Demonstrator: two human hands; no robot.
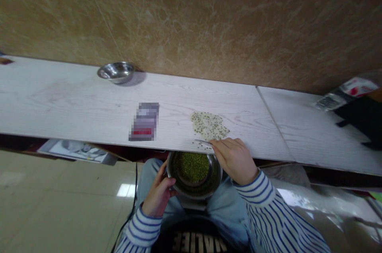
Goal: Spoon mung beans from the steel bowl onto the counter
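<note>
My left hand [161, 189] grips the left rim of a steel bowl [217, 173], thumb over the edge. Held just under the table's front edge, the bowl contains many green mung beans [193, 167]. My right hand [234, 159] is closed around what looks like a metal spoon [203, 141], most of it covered by the fingers. The spoon's tip lies low over the tabletop, close to a few loose beans near the edge. Beyond it, a patch of white rice-like grains mixed with green beans [209, 125] is spread on the table.
A second steel bowl [116, 72] stands at the back left of the white wood-grain table [173, 94]. A blurred-out phone-like rectangle [145, 121] lies left of the grains. Black items and a plastic packet [331, 102] are at the far right. An open drawer [77, 151] juts out below left.
</note>
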